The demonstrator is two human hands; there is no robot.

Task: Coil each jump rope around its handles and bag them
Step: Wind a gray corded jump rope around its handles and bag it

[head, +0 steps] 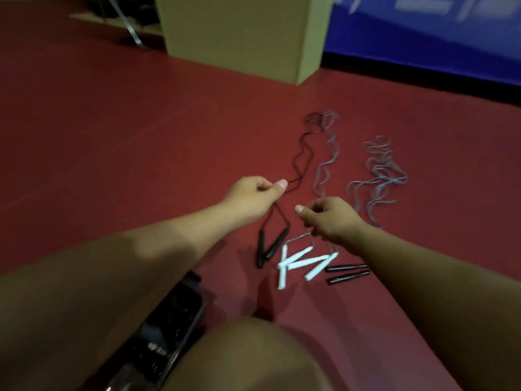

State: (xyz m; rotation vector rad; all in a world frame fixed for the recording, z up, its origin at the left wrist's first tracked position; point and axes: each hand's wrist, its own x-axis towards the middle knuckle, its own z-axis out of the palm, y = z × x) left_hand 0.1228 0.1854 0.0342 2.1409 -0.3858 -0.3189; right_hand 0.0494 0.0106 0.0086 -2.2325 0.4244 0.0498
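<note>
1. The black jump rope [303,153] has a thin dark cord that runs in loose waves across the red floor [112,122], away from the person toward a small tangle at its far end.
2. Its two black handles [270,248] lie on the floor close to the person, side by side and meeting at their near ends like a narrow V; a strand of cord rises from each handle top.
3. The left hand [253,194] is curled and pinches the black cord between thumb and fingers, just above those handles.
4. Four white handles [303,262] lie in a crossed heap just right of the black pair, with pale grey cords [327,165] waving away beside the black one.
5. The right hand [328,217] is closed over a grey cord above the white handles, thumb pressed on top.
6. A second pair of black handles [348,273] lies parallel on the floor to the right of the white ones, partly behind the right forearm.
7. More grey cord sits in a loose tangle [380,170] farther right.
8. A cardboard box [245,35] stands beyond, with a blue panel [437,32] to its right.
9. A dark bag [166,334], blurred, lies by the person's knee [248,359].
</note>
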